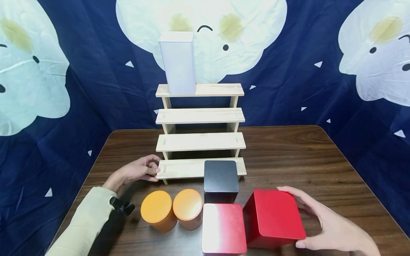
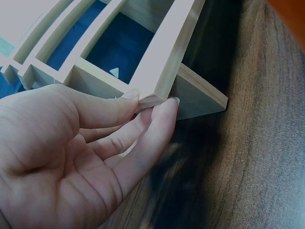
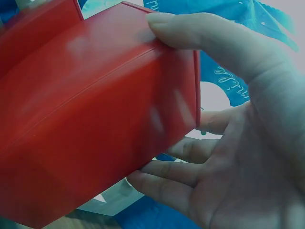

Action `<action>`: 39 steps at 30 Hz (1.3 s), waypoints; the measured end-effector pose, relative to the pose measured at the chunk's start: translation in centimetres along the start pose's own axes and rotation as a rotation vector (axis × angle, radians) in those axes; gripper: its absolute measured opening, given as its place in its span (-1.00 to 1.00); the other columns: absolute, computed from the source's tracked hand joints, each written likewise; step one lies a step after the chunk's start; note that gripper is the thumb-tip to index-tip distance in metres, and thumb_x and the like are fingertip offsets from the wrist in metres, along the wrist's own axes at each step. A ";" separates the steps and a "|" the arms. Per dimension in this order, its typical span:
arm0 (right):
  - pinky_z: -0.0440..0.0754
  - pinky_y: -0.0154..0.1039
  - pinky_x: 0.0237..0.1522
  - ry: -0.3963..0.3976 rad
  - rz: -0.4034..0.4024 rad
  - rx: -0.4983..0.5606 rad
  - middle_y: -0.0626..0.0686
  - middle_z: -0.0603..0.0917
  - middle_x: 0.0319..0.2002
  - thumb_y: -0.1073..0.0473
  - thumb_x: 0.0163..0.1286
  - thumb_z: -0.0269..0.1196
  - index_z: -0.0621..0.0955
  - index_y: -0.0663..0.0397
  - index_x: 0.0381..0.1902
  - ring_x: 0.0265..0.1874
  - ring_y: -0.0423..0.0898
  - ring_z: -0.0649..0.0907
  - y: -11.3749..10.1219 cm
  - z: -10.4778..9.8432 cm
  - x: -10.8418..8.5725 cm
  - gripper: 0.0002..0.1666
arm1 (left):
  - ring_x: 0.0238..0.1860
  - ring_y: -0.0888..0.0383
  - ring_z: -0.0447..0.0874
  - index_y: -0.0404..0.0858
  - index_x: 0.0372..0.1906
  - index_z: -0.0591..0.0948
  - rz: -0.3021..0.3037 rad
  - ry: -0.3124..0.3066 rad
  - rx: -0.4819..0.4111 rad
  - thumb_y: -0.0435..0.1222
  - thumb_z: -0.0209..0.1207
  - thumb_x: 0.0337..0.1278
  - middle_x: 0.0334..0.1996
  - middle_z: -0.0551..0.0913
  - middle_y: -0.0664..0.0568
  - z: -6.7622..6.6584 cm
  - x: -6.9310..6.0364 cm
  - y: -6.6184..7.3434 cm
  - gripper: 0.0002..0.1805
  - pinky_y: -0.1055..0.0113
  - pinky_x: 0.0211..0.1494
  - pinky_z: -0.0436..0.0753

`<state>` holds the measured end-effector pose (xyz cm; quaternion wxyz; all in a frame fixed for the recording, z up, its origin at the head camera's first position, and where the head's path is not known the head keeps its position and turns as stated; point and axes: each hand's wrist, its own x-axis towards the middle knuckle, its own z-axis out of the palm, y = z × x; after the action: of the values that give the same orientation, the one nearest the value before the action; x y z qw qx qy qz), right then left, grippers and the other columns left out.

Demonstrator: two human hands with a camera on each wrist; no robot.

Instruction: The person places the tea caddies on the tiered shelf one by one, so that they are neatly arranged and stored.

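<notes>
My left hand (image 1: 141, 169) pinches the left end of the lowest board of a stepped wooden rack (image 1: 200, 142). In the left wrist view, the thumb lies on top of that board (image 2: 162, 57) and the fingers are under its corner. With thumb and fingers spread across it, my right hand (image 1: 326, 220) grips a large red square tin (image 1: 278, 213) near its top. The right wrist view shows the thumb on one face of this tin (image 3: 95, 124) and fingers at the opposite side. A second red tin (image 1: 223, 227) stands just left of it.
A tall white tin (image 1: 178, 64) stands on the rack's top board. In front of the rack are a black square tin (image 1: 221, 177) and two round orange tins, one left (image 1: 157, 206) and one right (image 1: 188, 205). Blue cloud-print cloth (image 1: 275, 103) hangs behind the brown wooden table (image 1: 288, 153).
</notes>
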<state>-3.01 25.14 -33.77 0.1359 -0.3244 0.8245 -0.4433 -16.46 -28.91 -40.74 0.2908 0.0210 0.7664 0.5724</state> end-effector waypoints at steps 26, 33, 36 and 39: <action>0.52 -0.52 0.03 0.148 -0.199 -0.012 0.17 0.45 0.20 0.60 -0.21 0.40 0.11 0.30 0.43 0.09 -0.14 0.56 -2.2 -5.9 3.5 0.20 | -0.31 0.07 0.62 -0.44 0.26 0.17 -0.007 0.011 0.024 -0.45 0.07 0.28 -0.30 0.49 -0.09 0.1 0.0 0.0 -0.48 0.15 -0.10 0.73; 0.55 -0.48 0.04 0.126 -0.208 0.016 0.15 0.42 0.23 0.62 -0.16 0.37 0.10 0.27 0.44 0.07 -0.14 0.56 -2.9 -7.1 5.2 0.19 | -0.31 0.08 0.62 -0.47 0.25 0.16 0.008 -0.006 0.006 -0.45 0.08 0.28 -0.30 0.50 -0.09 0.1 -0.1 0.0 -0.47 0.17 -0.10 0.73; 0.60 -0.45 0.01 0.131 -0.203 0.011 0.10 0.43 0.22 0.63 -0.17 0.37 0.10 0.24 0.44 0.06 -0.16 0.57 -3.0 -7.7 5.9 0.20 | -0.31 0.08 0.61 -0.47 0.26 0.15 0.009 -0.005 0.004 -0.45 0.07 0.28 -0.30 0.50 -0.08 0.2 -0.1 0.0 -0.47 0.19 -0.11 0.73; 0.66 -0.40 -0.07 0.143 -0.251 0.043 0.13 0.46 0.18 0.66 -0.20 0.35 0.11 0.29 0.43 0.02 -0.13 0.59 -2.8 -8.2 6.7 0.19 | -0.31 0.08 0.61 -0.46 0.25 0.16 0.008 -0.001 0.003 -0.45 0.07 0.28 -0.30 0.50 -0.08 0.2 -0.1 0.0 -0.47 0.19 -0.11 0.73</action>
<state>-11.06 24.90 -26.39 0.0272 -0.3894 0.7753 -0.4966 -16.30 -28.76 -40.74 0.2889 0.0248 0.7670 0.5723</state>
